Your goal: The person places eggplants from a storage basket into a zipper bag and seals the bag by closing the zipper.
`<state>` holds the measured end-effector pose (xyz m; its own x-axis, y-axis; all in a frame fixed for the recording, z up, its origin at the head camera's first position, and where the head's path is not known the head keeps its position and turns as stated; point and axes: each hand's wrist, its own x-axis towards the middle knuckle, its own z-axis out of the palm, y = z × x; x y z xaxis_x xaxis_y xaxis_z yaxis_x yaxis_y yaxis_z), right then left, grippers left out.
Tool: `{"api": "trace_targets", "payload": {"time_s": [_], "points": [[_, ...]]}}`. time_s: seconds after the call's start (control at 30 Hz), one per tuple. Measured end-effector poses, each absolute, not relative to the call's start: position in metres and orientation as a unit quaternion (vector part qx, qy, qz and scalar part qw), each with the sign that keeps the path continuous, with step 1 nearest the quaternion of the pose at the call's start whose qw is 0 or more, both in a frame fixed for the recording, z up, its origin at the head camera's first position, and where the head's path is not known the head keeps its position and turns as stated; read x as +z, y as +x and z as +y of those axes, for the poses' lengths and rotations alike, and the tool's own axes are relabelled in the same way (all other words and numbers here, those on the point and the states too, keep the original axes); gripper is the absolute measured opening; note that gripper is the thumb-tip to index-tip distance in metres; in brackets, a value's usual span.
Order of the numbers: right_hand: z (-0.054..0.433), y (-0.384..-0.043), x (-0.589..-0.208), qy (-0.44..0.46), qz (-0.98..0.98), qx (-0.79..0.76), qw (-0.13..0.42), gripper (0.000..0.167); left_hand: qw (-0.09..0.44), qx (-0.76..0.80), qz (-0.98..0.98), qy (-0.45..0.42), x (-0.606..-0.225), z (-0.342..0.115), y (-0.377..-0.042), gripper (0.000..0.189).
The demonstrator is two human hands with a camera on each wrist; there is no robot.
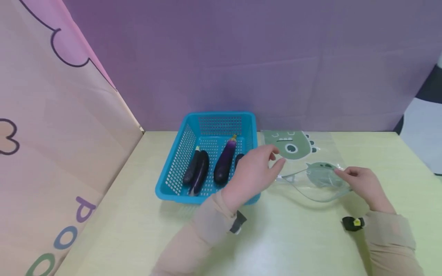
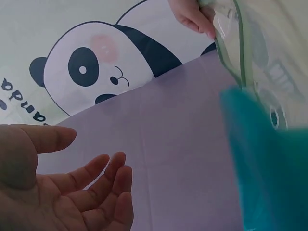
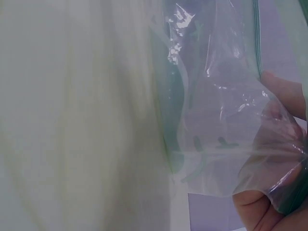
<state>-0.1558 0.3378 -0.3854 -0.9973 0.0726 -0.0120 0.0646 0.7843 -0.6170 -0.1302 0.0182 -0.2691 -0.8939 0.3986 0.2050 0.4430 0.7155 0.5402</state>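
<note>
A clear zip bag [image 1: 319, 186] with a green cartoon print lies on the table, its mouth spread apart toward the near side. My right hand [image 1: 362, 186] pinches the right edge of that mouth; through the clear film [image 3: 216, 120] its fingers show in the right wrist view. My left hand [image 1: 253, 168] hovers over the right side of a blue basket [image 1: 167, 172], fingers loosely bent and holding nothing, apart from the bag's left corner. Inside the basket lie several dark purple eggplants [image 1: 224, 163], one partly hidden behind my left hand.
The pale table [image 1: 293, 237] meets a purple backdrop [image 1: 276, 76] along its far edge. At the left stands a printed panel [image 1: 69, 134]; a panda print [image 2: 86, 67] appears on another sheet. The basket's raised rim stands between the eggplants and the bag.
</note>
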Motion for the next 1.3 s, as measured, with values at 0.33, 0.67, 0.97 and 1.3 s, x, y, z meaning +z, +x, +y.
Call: {"api": "trace_targets", "payload": {"time_s": [0.33, 0.67, 0.97, 1.3], "points": [[0.338, -0.155, -0.384, -0.045, -0.943, 0.33, -0.008, 0.048, -0.018, -0.347, -0.911, -0.223, -0.246, 0.003, -0.14, 0.029], [0.34, -0.156, -0.386, -0.048, -0.944, 0.327, -0.017, 0.05, -0.078, -0.385, -0.897, -0.202, -0.247, -0.008, -0.163, 0.027], [0.341, -0.156, -0.383, -0.05, -0.944, 0.324, -0.02, 0.05, -0.129, -0.424, -0.881, -0.165, -0.255, -0.012, -0.189, 0.033], [0.342, -0.156, -0.382, -0.045, -0.942, 0.333, -0.024, 0.049, -0.172, -0.37, -0.902, -0.14, -0.268, -0.021, -0.209, 0.039]]}}
